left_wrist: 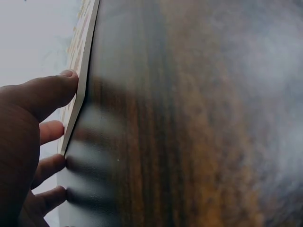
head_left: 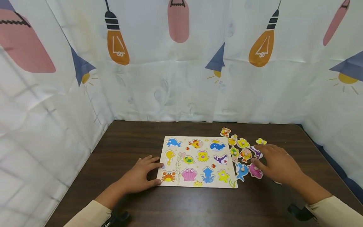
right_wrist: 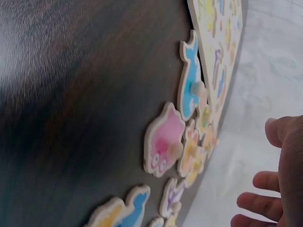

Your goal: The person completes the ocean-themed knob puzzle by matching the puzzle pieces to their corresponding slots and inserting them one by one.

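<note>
- Head view: a white curtain (head_left: 175, 78), printed with orange bulbs and blue lamps, hangs behind the table and along both sides, creased in places.
- Dark brown wood-grain table (head_left: 181, 208), with a soft sheen near the front edge.
- Pale puzzle board (head_left: 187, 184) of sea animals, flat on the table around its middle.
- Right hand (head_left: 278, 162), open and relaxed, over the right side of the loose pieces; contact cannot be told.
- Left hand (head_left: 141, 175), open, thumb and fingers touching the board's left edge.
- Knobbed loose pieces (head_left: 243, 143) clustered along the board's right edge, a pink one (head_left: 255, 171) among them.
</note>
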`<state>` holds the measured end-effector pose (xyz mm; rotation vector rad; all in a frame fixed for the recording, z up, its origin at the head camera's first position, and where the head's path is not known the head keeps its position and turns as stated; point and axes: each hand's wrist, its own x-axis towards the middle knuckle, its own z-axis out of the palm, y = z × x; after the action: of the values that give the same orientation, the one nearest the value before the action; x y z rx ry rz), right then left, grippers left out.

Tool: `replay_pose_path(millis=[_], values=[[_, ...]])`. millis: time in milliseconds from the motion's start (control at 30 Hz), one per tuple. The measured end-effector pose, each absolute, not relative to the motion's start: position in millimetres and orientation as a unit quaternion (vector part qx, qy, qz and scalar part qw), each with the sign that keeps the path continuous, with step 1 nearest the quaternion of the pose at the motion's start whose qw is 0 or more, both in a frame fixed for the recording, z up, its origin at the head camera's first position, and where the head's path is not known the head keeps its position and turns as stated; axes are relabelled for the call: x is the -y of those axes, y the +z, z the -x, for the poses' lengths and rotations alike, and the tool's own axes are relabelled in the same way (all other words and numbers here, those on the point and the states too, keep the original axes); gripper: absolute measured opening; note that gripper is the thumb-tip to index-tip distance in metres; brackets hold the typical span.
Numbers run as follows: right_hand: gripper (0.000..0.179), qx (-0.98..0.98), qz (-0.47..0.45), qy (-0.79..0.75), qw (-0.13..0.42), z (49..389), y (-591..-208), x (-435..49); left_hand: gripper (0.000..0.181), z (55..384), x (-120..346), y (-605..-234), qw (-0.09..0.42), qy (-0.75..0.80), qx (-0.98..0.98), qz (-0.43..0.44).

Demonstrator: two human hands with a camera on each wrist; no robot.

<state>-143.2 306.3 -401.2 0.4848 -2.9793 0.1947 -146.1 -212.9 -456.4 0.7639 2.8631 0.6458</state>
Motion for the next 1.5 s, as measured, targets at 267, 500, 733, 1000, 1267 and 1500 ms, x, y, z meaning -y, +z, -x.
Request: replay_pose_path(millis=[267,500,733,1000,1267,1500], values=[[0.053,0.978,-0.180,0.081,0.070,138.0,-418.6,-296.3,0.062,139.4,214.1,-460.7,0.062,0.231,-0.938,-0.249],[0.037,0.971,-0.197,0.103,0.088,139.3,-428.1,-288.4,0.063,139.0,213.1,-459.1,0.053,0.233,-0.941,-0.240],[0.024,0.968,-0.215,0.090,0.092,138.5,-432.7,-280.0,0.062,141.2,211.9,-456.7,0.053,0.233,-0.942,-0.236],[0.018,0.967,-0.220,0.090,0.092,141.5,-445.7,-276.5,0.062,144.1,211.1,-457.2,0.052,0.229,-0.944,-0.232],[0.017,0.972,-0.208,0.076,0.080,144.4,-449.7,-271.7,0.063,144.9,209.4,-455.1,0.052,0.231,-0.943,-0.233],[0.015,0.977,-0.180,0.098,0.055,146.1,-448.2,-268.8,0.062,146.9,208.3,-454.2,0.054,0.231,-0.942,-0.236]])
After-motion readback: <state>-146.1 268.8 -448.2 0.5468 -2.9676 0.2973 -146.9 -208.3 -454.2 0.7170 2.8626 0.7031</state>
